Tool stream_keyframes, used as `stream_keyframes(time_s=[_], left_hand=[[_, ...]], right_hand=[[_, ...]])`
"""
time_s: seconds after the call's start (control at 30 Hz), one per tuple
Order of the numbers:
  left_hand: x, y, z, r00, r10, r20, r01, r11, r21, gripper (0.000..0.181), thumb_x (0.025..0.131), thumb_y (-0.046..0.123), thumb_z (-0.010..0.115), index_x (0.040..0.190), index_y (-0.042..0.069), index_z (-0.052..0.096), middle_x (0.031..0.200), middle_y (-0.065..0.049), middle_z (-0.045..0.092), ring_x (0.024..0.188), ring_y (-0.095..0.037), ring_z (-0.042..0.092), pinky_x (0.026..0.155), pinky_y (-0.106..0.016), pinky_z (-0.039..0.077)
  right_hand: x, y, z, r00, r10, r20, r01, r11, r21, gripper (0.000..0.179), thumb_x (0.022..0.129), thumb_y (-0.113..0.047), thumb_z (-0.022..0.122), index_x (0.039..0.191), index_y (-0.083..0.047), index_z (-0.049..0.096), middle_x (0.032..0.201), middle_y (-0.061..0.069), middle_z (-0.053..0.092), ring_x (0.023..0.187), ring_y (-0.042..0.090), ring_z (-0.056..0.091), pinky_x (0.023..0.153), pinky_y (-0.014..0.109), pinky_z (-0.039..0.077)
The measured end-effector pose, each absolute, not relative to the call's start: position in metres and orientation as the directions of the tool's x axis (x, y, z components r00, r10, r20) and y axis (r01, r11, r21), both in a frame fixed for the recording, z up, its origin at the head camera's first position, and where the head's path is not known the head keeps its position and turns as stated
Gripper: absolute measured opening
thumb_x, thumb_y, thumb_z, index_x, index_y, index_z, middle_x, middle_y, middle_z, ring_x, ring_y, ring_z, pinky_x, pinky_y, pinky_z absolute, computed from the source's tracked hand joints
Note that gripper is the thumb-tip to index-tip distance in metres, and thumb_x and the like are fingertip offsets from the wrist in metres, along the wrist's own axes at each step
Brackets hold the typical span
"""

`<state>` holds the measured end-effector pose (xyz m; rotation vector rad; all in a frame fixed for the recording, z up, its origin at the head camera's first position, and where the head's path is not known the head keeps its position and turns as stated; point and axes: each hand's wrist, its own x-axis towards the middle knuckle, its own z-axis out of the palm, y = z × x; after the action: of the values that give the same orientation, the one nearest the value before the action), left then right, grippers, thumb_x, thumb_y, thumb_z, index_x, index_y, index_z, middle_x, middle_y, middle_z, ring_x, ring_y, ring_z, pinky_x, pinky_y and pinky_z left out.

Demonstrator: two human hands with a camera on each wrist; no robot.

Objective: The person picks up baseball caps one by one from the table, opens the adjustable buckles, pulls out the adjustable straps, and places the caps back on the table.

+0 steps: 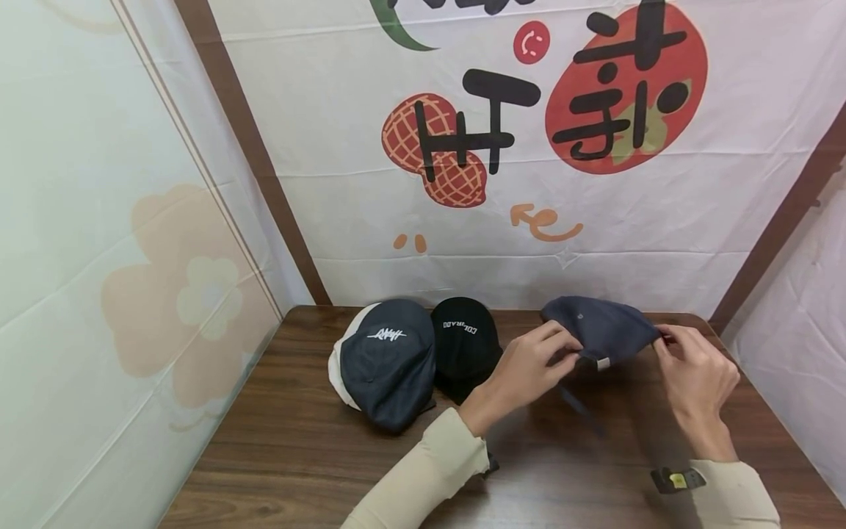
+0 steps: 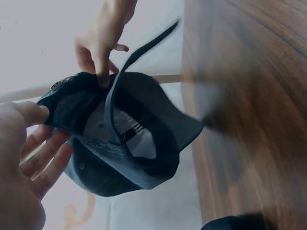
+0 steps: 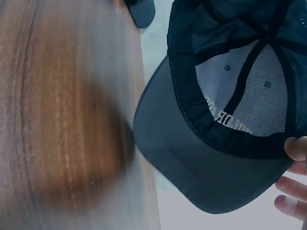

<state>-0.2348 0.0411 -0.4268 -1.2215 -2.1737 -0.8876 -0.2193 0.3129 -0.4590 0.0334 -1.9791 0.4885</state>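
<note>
Navy cap (image 1: 604, 327), pinched by both hands (image 1: 526, 367) (image 1: 698, 375); a black cap (image 1: 465, 347) to its left reads "COLORADO".

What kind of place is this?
Perhaps a small indoor work booth: printed cloth hangs behind a wooden table, flowered cloth hangs at the left, and caps lie on the table.

four visible caps (image 1: 600, 327) (image 1: 390, 367) (image 1: 465, 345) (image 1: 337, 364), two hands (image 1: 525, 367) (image 1: 697, 375), one table (image 1: 264, 448)
</note>
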Motion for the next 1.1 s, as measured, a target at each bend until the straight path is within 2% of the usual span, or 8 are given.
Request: stream_keyframes(time_s=[0.1, 0.23, 0.43, 0.67, 0.87, 1.1], left_hand=[[-0.234, 0.046, -0.431, -0.487, 0.572, 0.660, 0.869, 0.395, 0.299, 0.008, 0.102, 0.011, 0.072, 0.108, 0.013, 0.076, 0.105, 0.002, 0.069, 0.084, -0.006, 0.065, 0.074, -0.006, 0.044], [-0.234, 0.052, -0.437, -0.501, 0.598, 0.626, 0.857, 0.443, 0.262, 0.008, 0.102, 0.015, 0.073, 0.108, 0.016, 0.077, 0.106, 0.005, 0.069, 0.083, -0.004, 0.065, 0.073, -0.004, 0.042], [-0.236, 0.059, -0.447, -0.531, 0.631, 0.565, 0.839, 0.484, 0.248, 0.007, 0.103, 0.020, 0.072, 0.109, 0.019, 0.076, 0.107, 0.008, 0.069, 0.085, 0.001, 0.062, 0.075, -0.002, 0.042], [-0.240, 0.068, -0.457, -0.573, 0.646, 0.505, 0.816, 0.509, 0.274, 0.007, 0.103, 0.022, 0.072, 0.109, 0.021, 0.076, 0.109, 0.010, 0.069, 0.087, 0.001, 0.062, 0.076, -0.002, 0.042], [-0.240, 0.076, -0.467, -0.564, 0.675, 0.475, 0.821, 0.521, 0.234, 0.007, 0.103, 0.025, 0.072, 0.109, 0.024, 0.076, 0.109, 0.012, 0.069, 0.086, 0.006, 0.058, 0.075, -0.002, 0.041], [-0.242, 0.087, -0.479, -0.574, 0.698, 0.429, 0.817, 0.528, 0.233, 0.009, 0.104, 0.027, 0.072, 0.111, 0.025, 0.077, 0.109, 0.013, 0.069, 0.087, 0.006, 0.060, 0.075, -0.002, 0.040]], right_hand=[[-0.219, 0.316, -0.463, -0.460, 0.177, 0.870, -0.236, 0.920, -0.312, 0.013, 0.091, -0.007, 0.082, 0.104, -0.005, 0.082, 0.097, 0.016, 0.081, 0.061, 0.039, 0.068, 0.050, 0.017, 0.026], [-0.220, 0.320, -0.468, -0.495, 0.156, 0.855, -0.224, 0.927, -0.299, 0.014, 0.089, -0.002, 0.081, 0.103, -0.005, 0.081, 0.096, 0.016, 0.080, 0.066, 0.040, 0.069, 0.046, 0.030, 0.031], [-0.222, 0.324, -0.477, -0.561, 0.156, 0.813, -0.193, 0.930, -0.311, 0.022, 0.084, 0.007, 0.075, 0.102, -0.004, 0.078, 0.091, 0.016, 0.078, 0.064, 0.040, 0.068, 0.045, 0.031, 0.029], [-0.225, 0.330, -0.486, -0.644, 0.155, 0.749, -0.164, 0.928, -0.333, 0.022, 0.086, 0.008, 0.070, 0.102, -0.006, 0.077, 0.099, 0.014, 0.078, 0.064, 0.044, 0.067, 0.044, 0.035, 0.028], [-0.225, 0.338, -0.495, -0.701, 0.114, 0.704, -0.166, 0.934, -0.316, 0.023, 0.085, 0.010, 0.065, 0.098, -0.005, 0.076, 0.102, 0.014, 0.077, 0.065, 0.045, 0.065, 0.042, 0.043, 0.032], [-0.224, 0.345, -0.504, -0.796, 0.117, 0.593, -0.102, 0.941, -0.322, 0.023, 0.086, 0.009, 0.062, 0.098, -0.007, 0.075, 0.105, 0.015, 0.076, 0.063, 0.042, 0.062, 0.043, 0.040, 0.030]])
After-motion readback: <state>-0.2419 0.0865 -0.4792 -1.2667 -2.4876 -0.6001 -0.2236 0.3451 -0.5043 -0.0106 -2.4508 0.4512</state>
